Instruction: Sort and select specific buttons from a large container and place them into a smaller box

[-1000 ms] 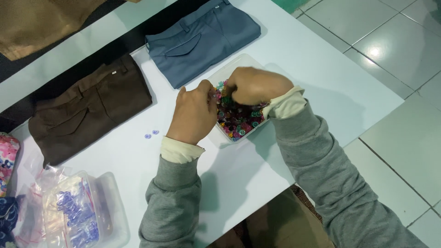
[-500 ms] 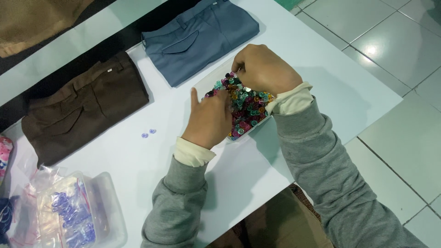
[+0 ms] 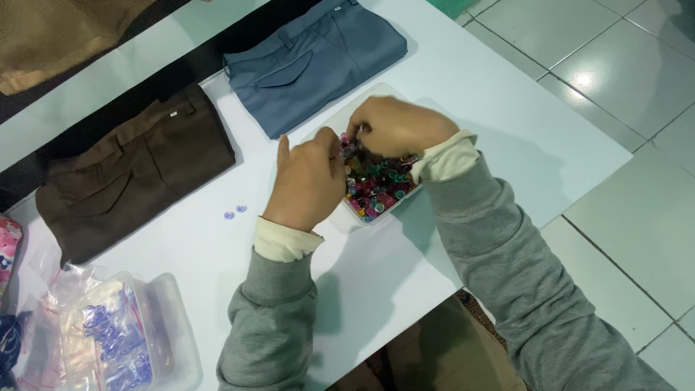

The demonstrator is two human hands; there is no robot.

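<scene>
A clear shallow tray (image 3: 405,201) full of small multicoloured buttons (image 3: 378,190) sits on the white table (image 3: 478,87). My left hand (image 3: 308,181) rests at the tray's left side, fingers curled into the buttons. My right hand (image 3: 398,127) reaches over the tray's far end, fingertips bent down among the buttons. Whether either hand pinches a button is hidden by the fingers. Two small pale blue buttons (image 3: 235,212) lie loose on the table left of my left hand.
Folded blue-grey trousers (image 3: 311,61) lie behind the tray, folded brown trousers (image 3: 130,170) to the left. A clear plastic box (image 3: 174,340) with bags of blue pieces stands at the near left. The table's right edge drops to a tiled floor (image 3: 622,80).
Both hands have stayed over the button tray, fingers shifting among the buttons. The view has drifted slightly.
</scene>
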